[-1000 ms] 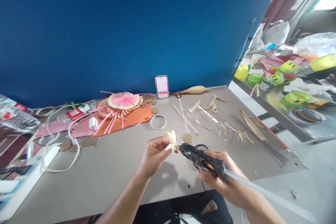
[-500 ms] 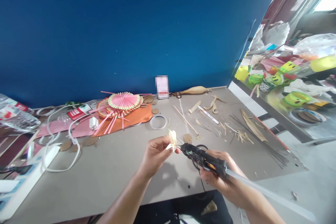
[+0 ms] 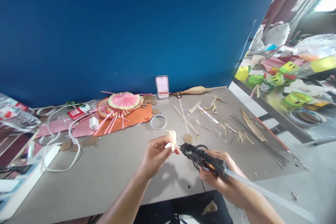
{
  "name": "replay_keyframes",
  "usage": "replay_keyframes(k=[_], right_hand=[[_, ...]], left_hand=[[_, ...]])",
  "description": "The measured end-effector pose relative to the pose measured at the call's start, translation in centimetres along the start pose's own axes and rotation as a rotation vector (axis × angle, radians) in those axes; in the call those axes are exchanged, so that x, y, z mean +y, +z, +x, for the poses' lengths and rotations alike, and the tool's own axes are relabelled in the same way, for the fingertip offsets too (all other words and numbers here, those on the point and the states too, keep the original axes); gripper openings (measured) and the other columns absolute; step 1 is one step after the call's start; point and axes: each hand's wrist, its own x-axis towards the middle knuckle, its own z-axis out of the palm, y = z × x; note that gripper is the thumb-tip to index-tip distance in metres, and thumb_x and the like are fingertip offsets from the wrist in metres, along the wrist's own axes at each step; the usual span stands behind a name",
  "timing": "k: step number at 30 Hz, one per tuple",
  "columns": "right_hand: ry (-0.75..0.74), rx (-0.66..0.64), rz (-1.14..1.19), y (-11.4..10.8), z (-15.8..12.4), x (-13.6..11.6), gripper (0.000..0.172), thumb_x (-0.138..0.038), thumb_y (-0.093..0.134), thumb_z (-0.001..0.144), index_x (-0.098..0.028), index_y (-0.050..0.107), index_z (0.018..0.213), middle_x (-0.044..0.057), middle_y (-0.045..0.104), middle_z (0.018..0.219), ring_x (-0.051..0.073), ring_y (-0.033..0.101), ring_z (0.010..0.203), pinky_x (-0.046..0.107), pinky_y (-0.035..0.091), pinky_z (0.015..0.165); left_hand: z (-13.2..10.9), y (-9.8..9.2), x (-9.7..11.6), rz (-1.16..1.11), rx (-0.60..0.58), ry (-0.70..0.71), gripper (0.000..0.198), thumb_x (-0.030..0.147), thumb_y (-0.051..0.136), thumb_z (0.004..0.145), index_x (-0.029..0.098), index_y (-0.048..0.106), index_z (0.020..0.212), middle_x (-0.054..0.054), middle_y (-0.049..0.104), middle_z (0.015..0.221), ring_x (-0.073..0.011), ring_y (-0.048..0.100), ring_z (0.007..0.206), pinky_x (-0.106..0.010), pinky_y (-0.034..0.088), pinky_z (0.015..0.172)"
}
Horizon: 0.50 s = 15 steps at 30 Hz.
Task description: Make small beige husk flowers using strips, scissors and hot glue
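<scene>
Between the thumb and fingers of my left hand (image 3: 156, 152) is a small cream flower-like piece (image 3: 172, 140) with pointed petals, perhaps of dried husk. My right hand (image 3: 219, 175) is wrapped round a black hot glue gun (image 3: 202, 157), with a long translucent glue stick (image 3: 270, 193) sticking out of its back end. The gun's nozzle points left and meets the flower piece, or lies right beside it; I cannot tell which. A round brown disc (image 3: 187, 139) lies on the table just behind the nozzle.
Pink paper fans (image 3: 125, 100) lie on orange sheet (image 3: 143, 116) at back left, near a tape roll (image 3: 158, 122). A white power strip (image 3: 28, 182) and cable occupy the left. Dried husk strips (image 3: 253, 124) and thin wires (image 3: 273, 154) lie right. A blue wall (image 3: 147, 35) stands behind.
Both hands stay nearly in place. The flower piece has turned slightly in my left fingers, and its petals sit a little differently against the nozzle.
</scene>
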Motion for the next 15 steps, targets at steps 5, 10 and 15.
replay_keyframes(k=[5,10,15], right_hand=[[-0.011,0.010,-0.018,-0.12,0.07,-0.10,0.041,-0.054,0.048,0.076,-0.015,0.059,0.071,0.004,0.056,0.059,0.015,0.050,0.055,0.023,0.039,0.049],[-0.018,0.007,-0.044,-0.29,0.17,-0.15,0.040,-0.053,0.046,0.077,-0.016,0.059,0.070,0.004,0.056,0.059,0.015,0.050,0.054,0.023,0.039,0.048],[-0.019,0.037,-0.052,-0.17,0.08,-0.02,0.038,-0.052,0.049,0.076,-0.016,0.060,0.073,0.003,0.056,0.058,0.015,0.050,0.055,0.022,0.039,0.048]], left_hand=[[-0.04,0.00,0.07,0.000,-0.012,-0.004,0.019,0.030,0.061,0.074,0.014,0.065,0.067,-0.005,0.063,0.065,-0.0132,0.056,0.062,-0.025,0.043,0.063],[-0.07,0.14,0.25,-0.011,-0.015,-0.007,0.019,0.030,0.061,0.074,0.013,0.064,0.065,-0.006,0.063,0.064,-0.0138,0.057,0.061,-0.025,0.043,0.062],[-0.02,0.18,0.45,-0.012,-0.014,-0.010,0.018,0.030,0.061,0.073,0.014,0.064,0.066,-0.005,0.063,0.064,-0.0141,0.057,0.061,-0.025,0.044,0.062]])
